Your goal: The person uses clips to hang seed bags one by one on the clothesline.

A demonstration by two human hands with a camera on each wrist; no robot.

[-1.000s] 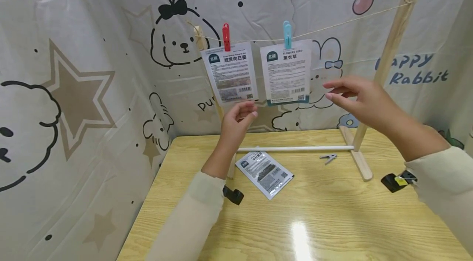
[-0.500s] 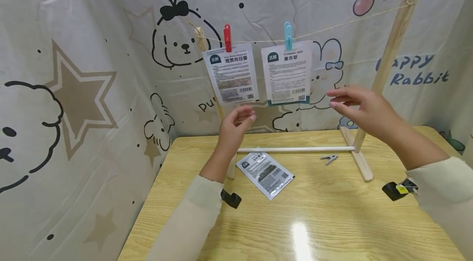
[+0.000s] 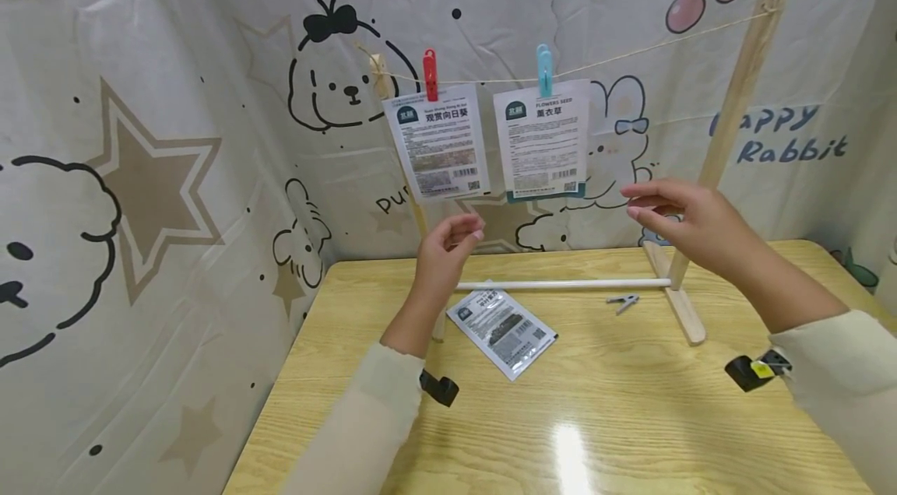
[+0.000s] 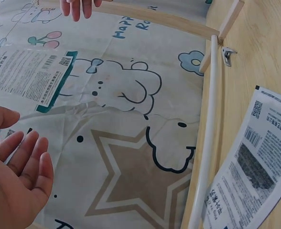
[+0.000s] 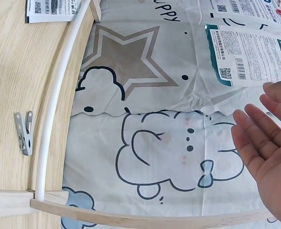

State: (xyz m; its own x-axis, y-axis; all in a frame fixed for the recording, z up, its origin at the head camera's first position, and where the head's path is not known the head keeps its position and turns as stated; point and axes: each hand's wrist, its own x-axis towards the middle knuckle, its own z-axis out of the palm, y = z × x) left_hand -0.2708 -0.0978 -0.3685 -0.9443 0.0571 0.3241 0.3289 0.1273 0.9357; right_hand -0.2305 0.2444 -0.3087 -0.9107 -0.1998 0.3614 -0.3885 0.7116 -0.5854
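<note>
Two seed packets hang from a string: one (image 3: 437, 143) under a red clothespin (image 3: 430, 75), the other (image 3: 542, 138) under a light blue clothespin (image 3: 544, 71). Just below the first packet is my left hand (image 3: 443, 254), fingers loosely bent and holding nothing. My right hand (image 3: 690, 221) hovers right of and below the second packet, relaxed, with nothing in it. A third seed packet (image 3: 501, 330) lies on the table, its top edge by the white rod. Farther right on the wood is a grey clothespin (image 5: 23, 132).
The string (image 3: 652, 48) runs between two wooden posts, the right post (image 3: 736, 106) standing on a wooden foot (image 3: 683, 300). A white rod (image 3: 561, 284) joins the posts low over the table (image 3: 631, 401). A printed cloth (image 3: 231, 28) hangs behind and at the left.
Both hands have lowered, away from the hanging packets, the right one most. The packets and clothespins stay where they were.
</note>
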